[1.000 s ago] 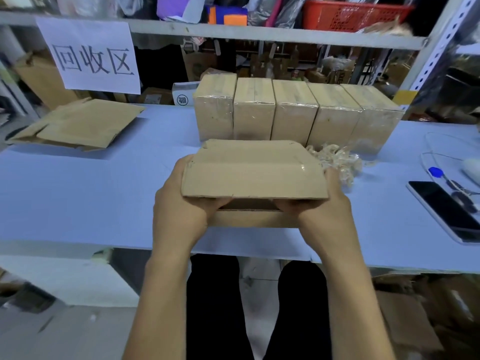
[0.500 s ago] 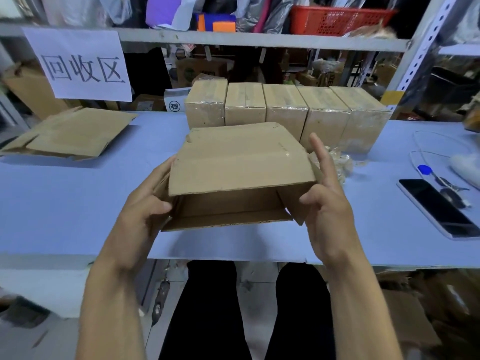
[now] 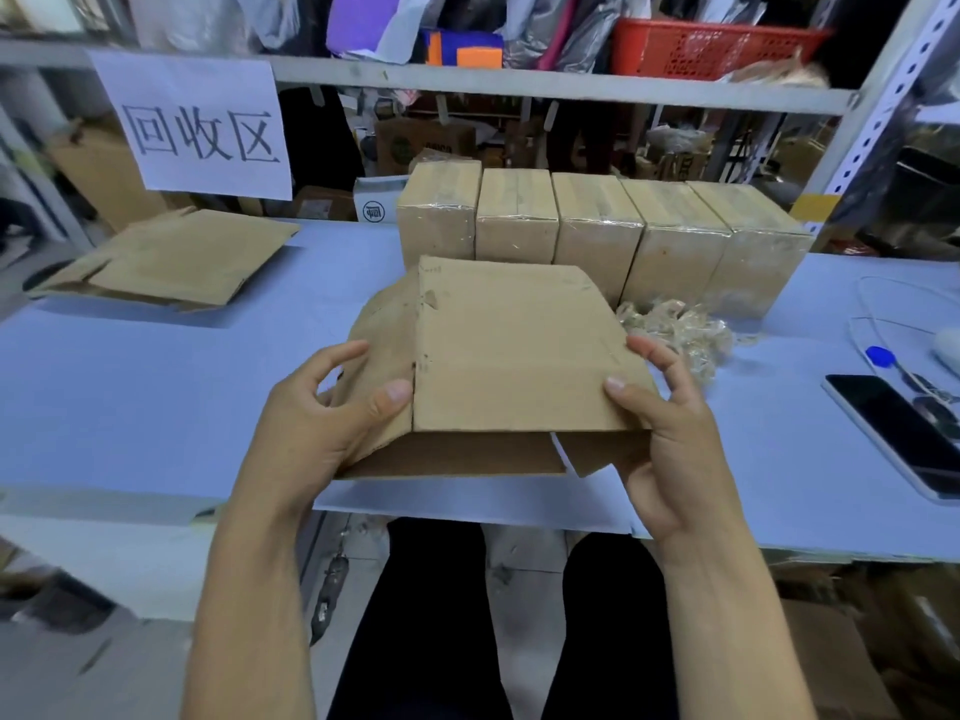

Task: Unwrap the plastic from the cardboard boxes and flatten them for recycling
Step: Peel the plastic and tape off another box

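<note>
Unwrapped brown cardboard box (image 3: 498,356): held above the pale blue table's (image 3: 156,407) front edge, near end open. Left hand (image 3: 317,428) grips its left side, thumb on top; right hand (image 3: 670,439) pinches its right corner. Behind: five plastic-wrapped cardboard boxes (image 3: 597,236) in a row, crumpled clear plastic wrap (image 3: 680,330). Far left corner: flattened brown cardboard (image 3: 171,262).

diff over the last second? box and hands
The open box was lifted off the table and turned, its near flaps swung open. Left hand and right hand shifted from the front flap to its sides. Wrapped boxes, flattened cardboard, plastic wad unchanged.
</note>
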